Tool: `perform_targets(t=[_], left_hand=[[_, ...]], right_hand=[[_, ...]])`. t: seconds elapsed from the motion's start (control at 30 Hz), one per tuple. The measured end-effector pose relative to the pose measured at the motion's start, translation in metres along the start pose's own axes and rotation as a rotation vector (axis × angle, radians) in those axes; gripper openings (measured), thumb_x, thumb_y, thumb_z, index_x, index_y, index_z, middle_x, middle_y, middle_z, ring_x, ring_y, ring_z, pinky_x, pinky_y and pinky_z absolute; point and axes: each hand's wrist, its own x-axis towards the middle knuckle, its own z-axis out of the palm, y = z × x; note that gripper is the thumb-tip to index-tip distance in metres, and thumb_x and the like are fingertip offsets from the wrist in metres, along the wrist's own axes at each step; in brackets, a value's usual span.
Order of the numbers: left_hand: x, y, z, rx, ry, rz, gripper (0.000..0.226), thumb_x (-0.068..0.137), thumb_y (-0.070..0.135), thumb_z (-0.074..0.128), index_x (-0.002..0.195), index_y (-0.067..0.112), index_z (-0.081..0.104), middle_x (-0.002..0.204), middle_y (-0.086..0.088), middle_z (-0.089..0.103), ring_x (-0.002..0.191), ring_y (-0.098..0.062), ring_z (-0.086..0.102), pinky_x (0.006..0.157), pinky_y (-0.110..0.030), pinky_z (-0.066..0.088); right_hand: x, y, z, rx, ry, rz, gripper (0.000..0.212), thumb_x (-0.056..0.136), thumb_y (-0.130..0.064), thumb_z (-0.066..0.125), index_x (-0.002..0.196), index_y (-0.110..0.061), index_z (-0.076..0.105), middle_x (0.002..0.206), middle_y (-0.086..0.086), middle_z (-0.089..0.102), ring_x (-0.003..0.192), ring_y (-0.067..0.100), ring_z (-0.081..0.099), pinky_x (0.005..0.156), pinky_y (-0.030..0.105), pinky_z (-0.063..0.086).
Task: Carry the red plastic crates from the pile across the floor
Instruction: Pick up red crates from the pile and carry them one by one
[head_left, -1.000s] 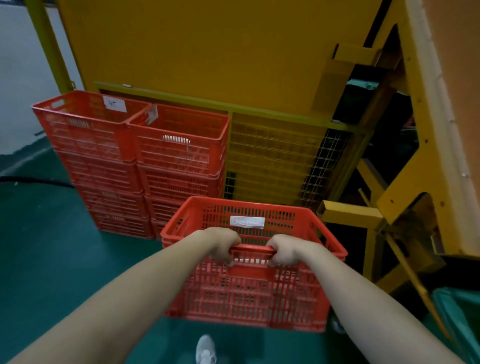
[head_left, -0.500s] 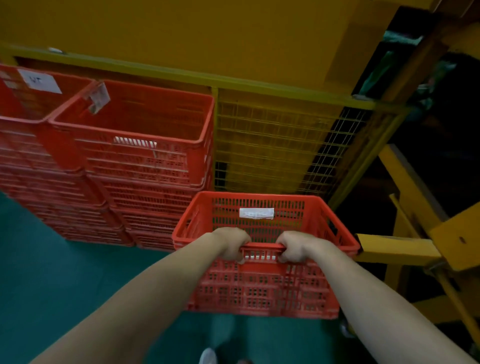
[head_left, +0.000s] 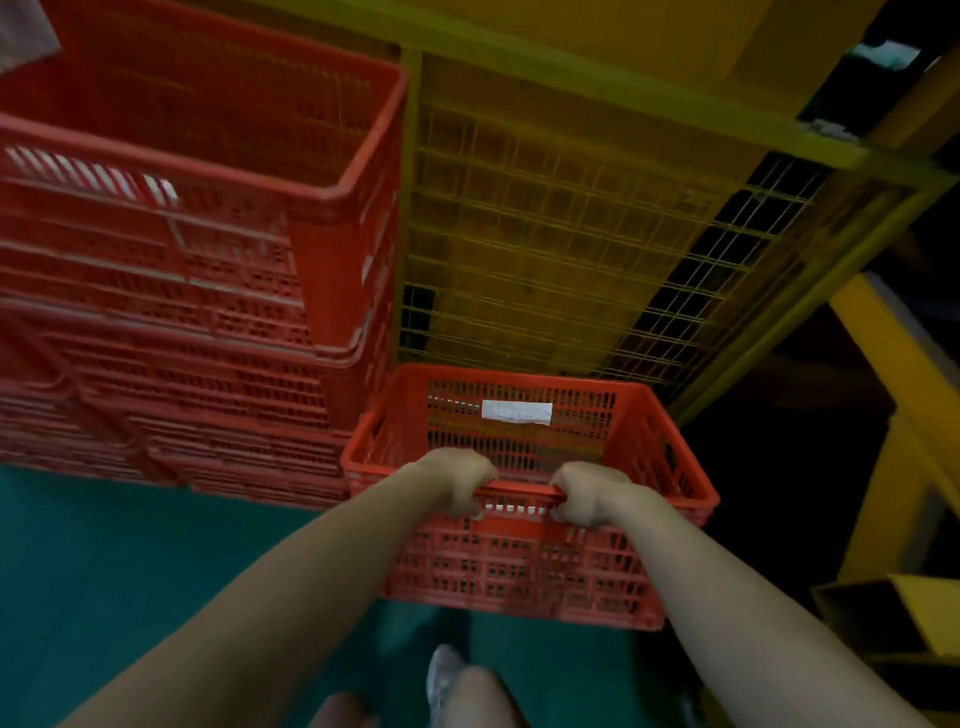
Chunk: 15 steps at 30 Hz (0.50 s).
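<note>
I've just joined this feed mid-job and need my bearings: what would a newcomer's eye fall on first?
A red plastic crate fills the lower centre, its near rim gripped by the left hand and the right hand. A tall stack of red crates stands to its left. A yellow wire-mesh panel stands behind it, and the green floor lies below.

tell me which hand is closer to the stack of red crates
Left. The left hand grips the carried crate nearer the stack; the right hand grips the same rim farther from it.
</note>
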Motion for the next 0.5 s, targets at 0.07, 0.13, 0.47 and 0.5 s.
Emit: perform_targets(t=[0.07,0.13,0.47,0.5], left_hand=[[0.032,-0.02,0.023,0.017,0.011,0.001,0.028,0.087,0.026,0.067,0.112,0.016,0.061,0.111,-0.003,0.066,0.102,-0.023,0.061,0.082,-0.031,0.047],[0.064,-0.039,0.049,0.032,0.036,-0.002,0.028,0.088,0.025,0.066,0.114,0.018,0.061,0.112,-0.002,0.066,0.103,-0.023,0.061,0.084,-0.032,0.047],[0.195,-0.121,0.182,0.172,0.142,-0.016,0.031,0.09,0.025,0.063,0.119,0.014,0.059,0.121,-0.009,0.062,0.112,-0.028,0.058,0.09,-0.038,0.049],[0.204,-0.128,0.192,0.192,0.137,-0.018,0.032,0.091,0.025,0.062,0.121,0.014,0.058,0.121,-0.011,0.062,0.113,-0.03,0.058,0.09,-0.04,0.049]], right_hand=[[0.038,0.009,0.021,-0.011,0.023,-0.007,0.019,0.087,-0.028,0.061,0.102,-0.019,0.068,0.106,0.006,0.07,0.101,0.025,0.065,0.073,0.026,0.044],[0.078,0.019,0.046,-0.014,0.062,-0.022,0.02,0.088,-0.028,0.06,0.102,-0.018,0.069,0.106,0.008,0.07,0.102,0.026,0.065,0.074,0.026,0.044],[0.254,0.06,0.181,-0.042,0.204,-0.063,0.022,0.093,-0.035,0.056,0.109,-0.022,0.066,0.117,0.004,0.066,0.109,0.026,0.06,0.086,0.032,0.049],[0.267,0.062,0.192,-0.045,0.214,-0.065,0.022,0.094,-0.035,0.056,0.108,-0.022,0.066,0.116,0.004,0.066,0.109,0.026,0.06,0.086,0.033,0.049]])
